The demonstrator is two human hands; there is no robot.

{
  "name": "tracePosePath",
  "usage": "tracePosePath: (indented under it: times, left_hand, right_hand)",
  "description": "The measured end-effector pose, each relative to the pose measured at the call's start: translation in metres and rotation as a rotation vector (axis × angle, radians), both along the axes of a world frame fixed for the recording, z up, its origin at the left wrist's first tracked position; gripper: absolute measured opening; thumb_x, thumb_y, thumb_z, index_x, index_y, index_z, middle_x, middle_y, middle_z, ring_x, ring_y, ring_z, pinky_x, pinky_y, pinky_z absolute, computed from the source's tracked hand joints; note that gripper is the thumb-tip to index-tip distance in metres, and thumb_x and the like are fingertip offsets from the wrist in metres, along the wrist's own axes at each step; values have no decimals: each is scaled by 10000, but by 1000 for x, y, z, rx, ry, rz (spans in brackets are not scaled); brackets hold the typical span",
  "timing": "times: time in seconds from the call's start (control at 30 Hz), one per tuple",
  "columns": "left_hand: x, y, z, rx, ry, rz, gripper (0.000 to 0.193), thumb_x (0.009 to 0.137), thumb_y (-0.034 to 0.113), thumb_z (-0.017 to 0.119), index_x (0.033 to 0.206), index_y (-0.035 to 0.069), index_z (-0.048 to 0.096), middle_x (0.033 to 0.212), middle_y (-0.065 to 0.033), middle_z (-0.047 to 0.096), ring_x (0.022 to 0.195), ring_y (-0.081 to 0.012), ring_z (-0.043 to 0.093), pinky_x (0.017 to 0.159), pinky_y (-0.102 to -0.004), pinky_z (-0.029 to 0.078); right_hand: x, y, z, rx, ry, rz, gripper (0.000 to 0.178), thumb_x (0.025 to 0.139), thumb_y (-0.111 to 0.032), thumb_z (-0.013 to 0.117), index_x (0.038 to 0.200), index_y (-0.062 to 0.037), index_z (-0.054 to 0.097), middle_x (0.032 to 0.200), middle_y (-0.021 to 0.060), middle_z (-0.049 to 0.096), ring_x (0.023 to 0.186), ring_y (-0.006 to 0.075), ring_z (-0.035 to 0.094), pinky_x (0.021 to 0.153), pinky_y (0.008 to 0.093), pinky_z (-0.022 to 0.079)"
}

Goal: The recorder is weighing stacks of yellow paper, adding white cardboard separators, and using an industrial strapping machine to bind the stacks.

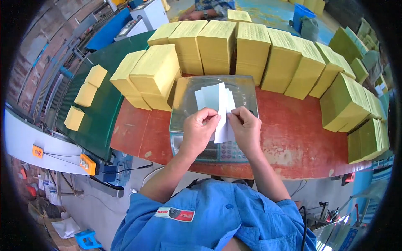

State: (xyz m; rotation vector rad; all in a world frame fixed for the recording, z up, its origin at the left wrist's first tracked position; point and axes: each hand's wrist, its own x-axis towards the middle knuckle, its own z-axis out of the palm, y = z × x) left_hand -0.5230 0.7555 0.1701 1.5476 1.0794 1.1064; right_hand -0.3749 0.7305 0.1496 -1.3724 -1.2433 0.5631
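My left hand (197,130) is closed in a pinch on the white paper slips (220,109), thumb and fingertips clamped on their near left edge, and my right hand (246,127) is closed on the same slips from the right, fingers pressing one slip that hangs down between my two hands. So each grip holds paper, none is loose. The slips are narrow strips, fanned a little, with their long axis running away from me, top ends pointing toward the far stacks and lower ends toward my chest. I hold them just above the clear tray of a weighing scale (247,90), whose keypad (228,151) shows under my wrists. The scale stands on a worn red bench (293,134). Around its far side runs a curved row of yellow paper stacks (251,50), with two more stacks (153,75) just left of the tray and greener-looking stacks (347,104) at my right. Left of the bench lies a green conveyor belt (100,121) carrying three small yellow bundles (86,94), well apart from my hands.
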Motion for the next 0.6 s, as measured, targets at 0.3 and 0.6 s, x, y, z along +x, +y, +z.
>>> tracePosePath:
  times: [0.3,0.6]
  left_hand:
    - [21,3,-7,-257,-128,-164,165,905,201,684,881,43,644,764,-28,658,692,-93,597,620,-238,460]
    - [21,12,-23,-344,-291,-167,185,886,219,714,901,54,633,770,-20,640,698,-96,586,629,-233,456]
  right_hand:
    - [13,0,-12,-22,61,23,51,861,-41,658,858,-2,626,649,129,631,563,135,592,546,295,477]
    - [15,9,-18,-19,85,67,76,862,-62,658,868,13,641,669,148,653,589,149,633,561,307,494]
